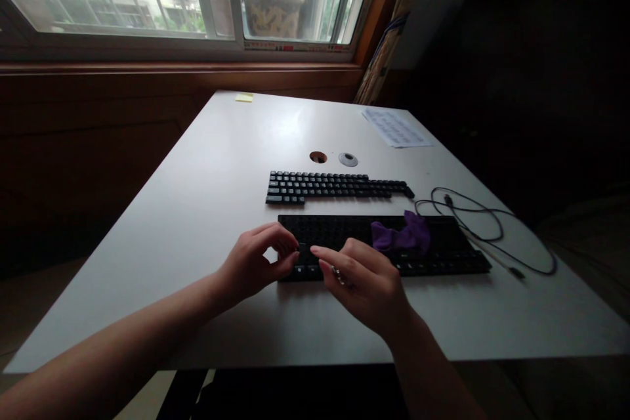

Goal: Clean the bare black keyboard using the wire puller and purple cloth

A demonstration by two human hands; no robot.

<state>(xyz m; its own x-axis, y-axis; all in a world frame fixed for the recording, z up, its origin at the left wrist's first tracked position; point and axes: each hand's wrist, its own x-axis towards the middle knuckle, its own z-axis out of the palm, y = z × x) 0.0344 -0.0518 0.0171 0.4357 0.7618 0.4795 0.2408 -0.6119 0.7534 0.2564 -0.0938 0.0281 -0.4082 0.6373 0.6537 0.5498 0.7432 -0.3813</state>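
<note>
Black keyboard [350, 228]: I'd work gently, level; my right hand [367, 275] grips a silvery piece [337, 275]; whether my left hand [258, 256] pinches anything, I can't tell.

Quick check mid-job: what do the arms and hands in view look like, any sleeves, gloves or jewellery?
The left hand and right hand are ungloved, with no sleeve, watch or bracelet visible on either forearm. Something silvery shows at the right hand; whether it is worn, I can't tell.
</note>
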